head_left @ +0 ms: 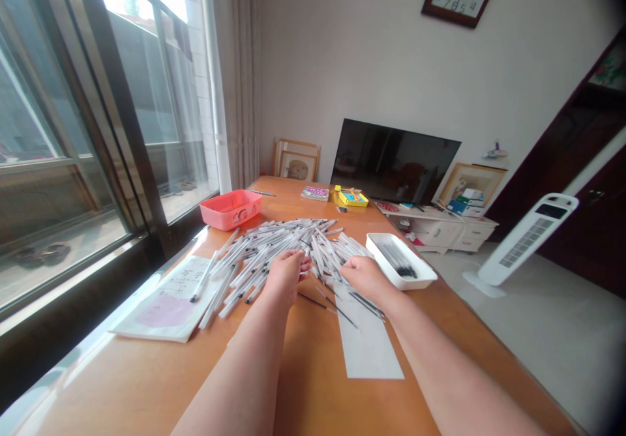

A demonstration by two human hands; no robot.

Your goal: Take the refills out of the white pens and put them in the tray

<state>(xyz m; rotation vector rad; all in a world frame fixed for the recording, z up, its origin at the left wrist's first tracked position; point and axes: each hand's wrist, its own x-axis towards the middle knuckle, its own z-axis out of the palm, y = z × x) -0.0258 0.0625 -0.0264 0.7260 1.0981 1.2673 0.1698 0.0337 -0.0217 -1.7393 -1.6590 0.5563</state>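
Note:
A wide heap of clear pen barrels (pixel 259 247), many with dark ends, covers the middle of the wooden table. At the near edge of the heap my left hand (pixel 286 272) is closed in a pinch, and what lies between its fingertips is too small to make out. My right hand (pixel 364 276) is curled closed over the right side of the heap; its grip is hidden. Thin dark pen refills (pixel 340 305) lie loose between and below the hands, partly on a white paper strip (pixel 372 351). More refills (pixel 395 253) fill a white tray (pixel 420 278) beside my right hand.
A red plastic basket (pixel 229 211) stands at the left table edge, near a paper booklet (pixel 161 312) under some barrels. Farther back lie a pink booklet (pixel 314 193) and a yellow box (pixel 353 198). A window (pixel 141 64) borders the left; a tower fan (pixel 525 244) stands right.

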